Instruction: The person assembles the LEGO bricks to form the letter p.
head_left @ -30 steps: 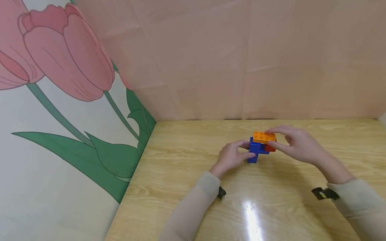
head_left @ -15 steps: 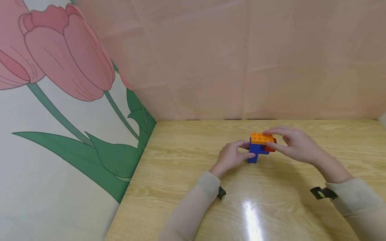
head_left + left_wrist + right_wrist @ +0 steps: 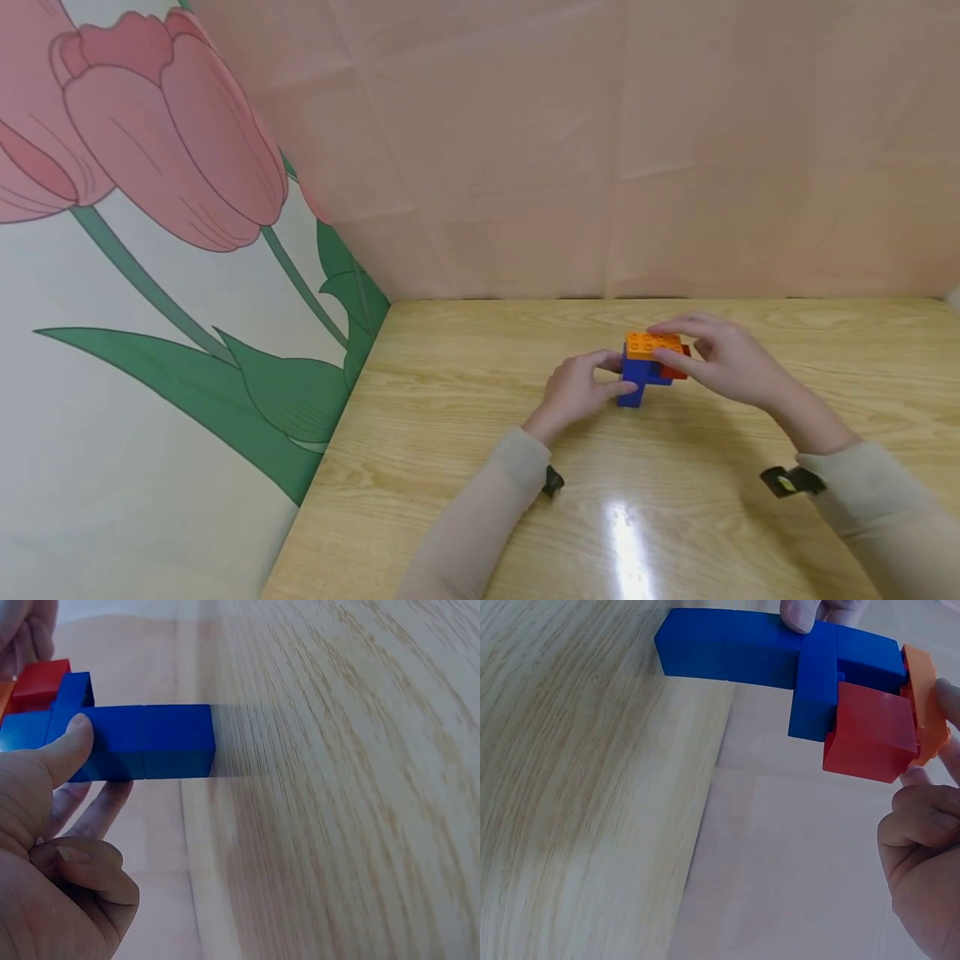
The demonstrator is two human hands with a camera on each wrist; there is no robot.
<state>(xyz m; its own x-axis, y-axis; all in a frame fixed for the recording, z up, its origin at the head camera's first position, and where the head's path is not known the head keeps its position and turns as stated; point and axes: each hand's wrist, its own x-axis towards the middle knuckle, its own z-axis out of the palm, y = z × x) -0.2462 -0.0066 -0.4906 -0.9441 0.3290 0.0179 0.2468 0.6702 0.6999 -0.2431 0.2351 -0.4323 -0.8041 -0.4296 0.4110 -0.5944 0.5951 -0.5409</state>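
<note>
An upright column of blue toy bricks [image 3: 631, 393] stands on the table, with a flat blue brick [image 3: 814, 694] jutting out to its right. On that ledge sits a red brick [image 3: 871, 729]. Across the top lies an orange brick [image 3: 643, 344] with round studs, spanning the column and the red brick. My left hand [image 3: 573, 389] grips the blue column between thumb and fingers; its thumb presses the near face in the left wrist view. My right hand [image 3: 731, 358] pinches the orange brick at its right end, thumb in front and fingers behind, hiding some studs.
The wood-grain table [image 3: 420, 433] reaches back to a pinkish cloth backdrop [image 3: 487, 167]. At the left rises a panel with painted tulips [image 3: 172, 133]. A black wrist strap [image 3: 792, 481] shows at the right cuff.
The orange brick has come slightly left and down, lining up over the blue column. My right hand has shifted left with it. The left hand keeps its grip.
</note>
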